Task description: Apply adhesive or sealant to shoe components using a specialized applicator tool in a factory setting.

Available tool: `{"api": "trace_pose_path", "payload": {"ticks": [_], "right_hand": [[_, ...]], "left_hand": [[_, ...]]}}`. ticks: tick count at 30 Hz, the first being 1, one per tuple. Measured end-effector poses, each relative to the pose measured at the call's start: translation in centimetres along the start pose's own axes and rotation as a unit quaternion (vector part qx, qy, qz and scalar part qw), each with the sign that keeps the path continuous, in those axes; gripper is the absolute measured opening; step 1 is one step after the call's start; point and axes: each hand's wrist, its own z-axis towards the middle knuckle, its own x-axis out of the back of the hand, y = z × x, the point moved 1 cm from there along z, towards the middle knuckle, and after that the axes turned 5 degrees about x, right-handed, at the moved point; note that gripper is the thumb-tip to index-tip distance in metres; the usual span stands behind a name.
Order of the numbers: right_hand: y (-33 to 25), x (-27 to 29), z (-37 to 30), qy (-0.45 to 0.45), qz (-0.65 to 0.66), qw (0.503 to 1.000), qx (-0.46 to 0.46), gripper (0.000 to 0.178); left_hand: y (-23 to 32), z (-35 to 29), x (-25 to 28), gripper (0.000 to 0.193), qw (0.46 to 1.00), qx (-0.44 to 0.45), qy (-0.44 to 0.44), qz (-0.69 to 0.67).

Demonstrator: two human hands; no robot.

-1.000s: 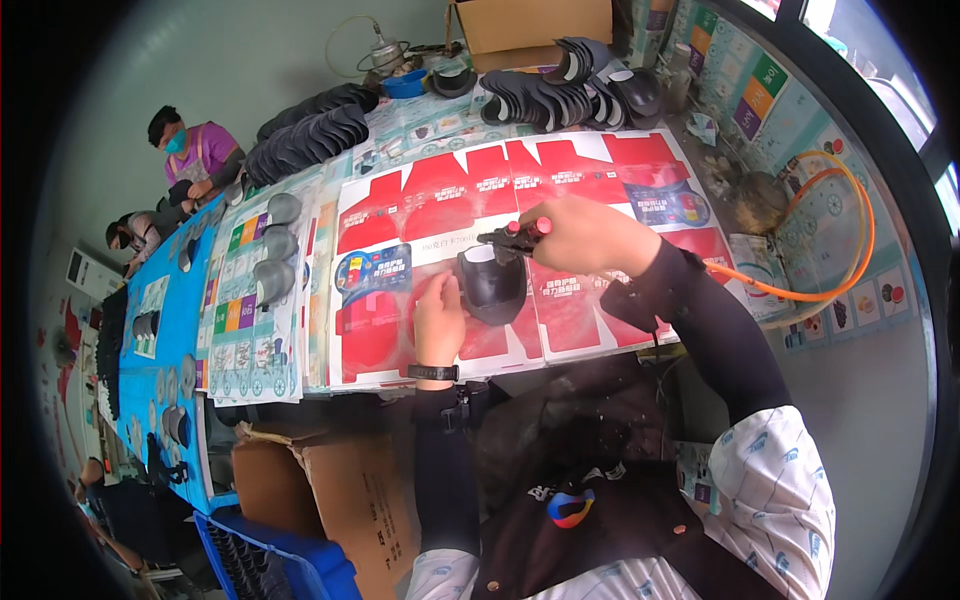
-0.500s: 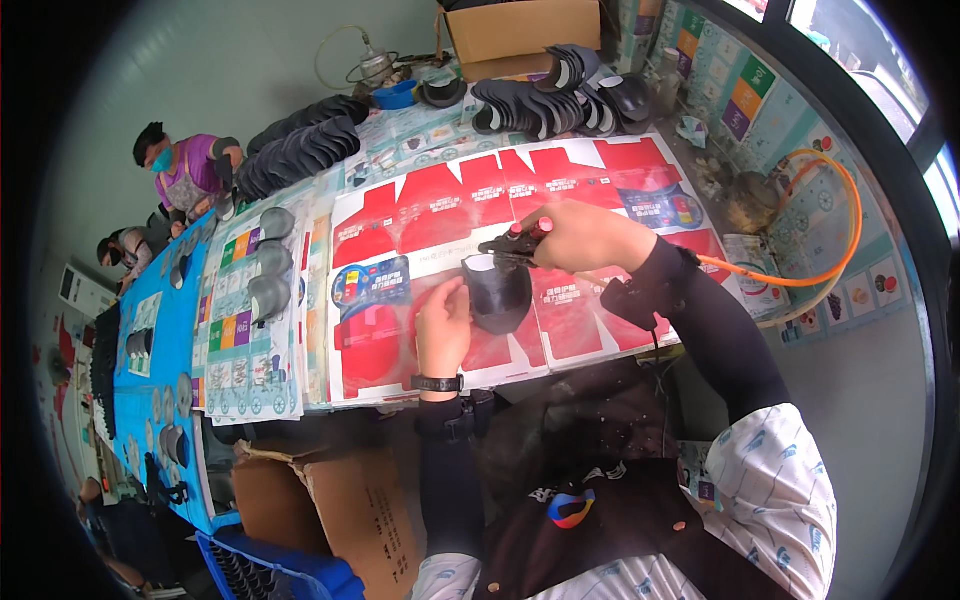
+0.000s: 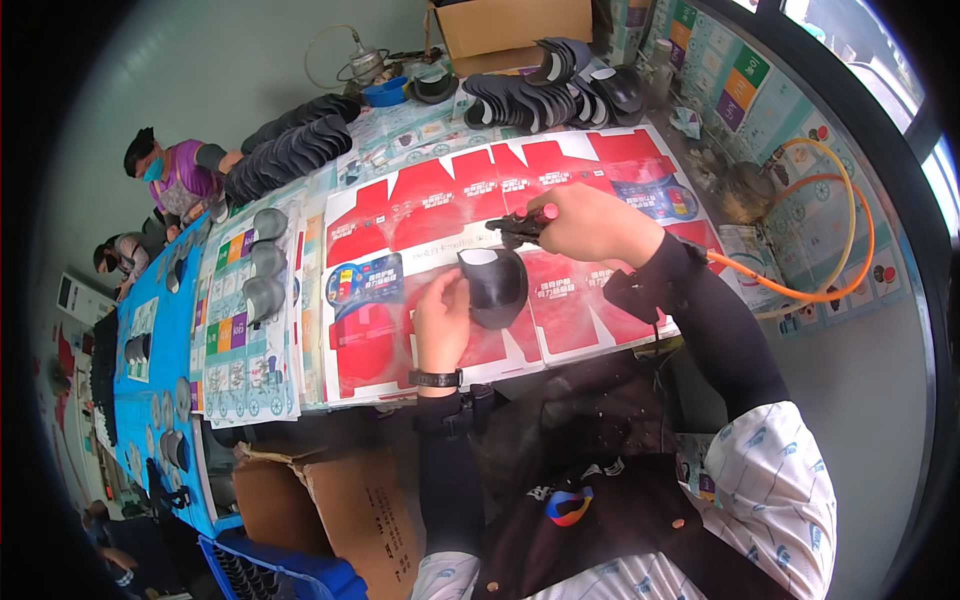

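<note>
My left hand (image 3: 441, 325) grips the left edge of a curved, dark grey, cup-shaped piece (image 3: 500, 290) with a white patch at its upper edge. Thumb and fingers pinch its side, and it is held over the red and white printed sheets. A black spray gun (image 3: 520, 228) with red knobs is in my right hand (image 3: 595, 228), its fingers wrapped round the body. The gun's nozzle end is just above the far rim of the piece, apart from it. An orange hose (image 3: 830, 293) runs from beneath my right hand off to the right.
Rows of stacked dark curved pieces (image 3: 525, 100) stand along the far side. Three single grey pieces (image 3: 265, 260) lie on the left sheets. A cardboard box (image 3: 515, 30) and blue bowl (image 3: 386, 93) sit at the back. Two people work at the blue table (image 3: 150, 400) leftward.
My right hand has lifted the spray gun slightly up and away from the piece. More of the piece's rim and white patch shows. My left hand keeps its hold.
</note>
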Motion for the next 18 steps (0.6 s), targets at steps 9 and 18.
{"api": "trace_pose_path", "payload": {"ticks": [9,18], "right_hand": [[-0.3,0.3,-1.1,-0.019,0.033,0.999,-0.014,0.026],[-0.2,0.8,-2.1,-0.026,0.028,0.999,-0.016,0.024]], "left_hand": [[-0.2,0.1,-0.5,0.032,1.000,0.003,-0.008,0.011],[0.2,-0.1,-0.8,0.031,1.000,0.003,-0.002,0.010]]}}
